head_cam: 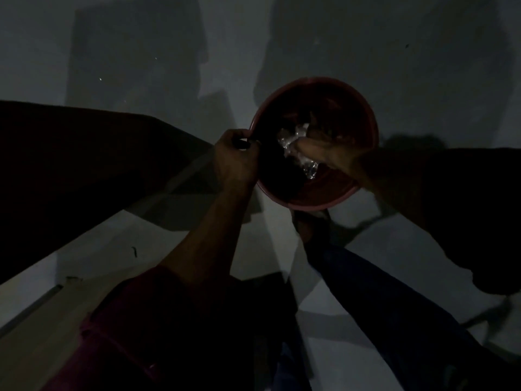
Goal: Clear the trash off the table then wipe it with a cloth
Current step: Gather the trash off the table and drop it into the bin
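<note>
Trash, a crumpled clear plastic wrapper (296, 149), sits clenched in the right hand (324, 149) over the red bucket (363, 182); left hand (235, 158) fingers pinch the bucket's near-left rim.

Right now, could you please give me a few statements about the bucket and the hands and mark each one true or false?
1. The left hand grips the rim of the red bucket. True.
2. The right hand is empty. False: it holds crumpled clear plastic over the bucket.
3. The bucket stands on the table. False: it is over the pale floor.
4. The scene is dimly lit. True.
</note>
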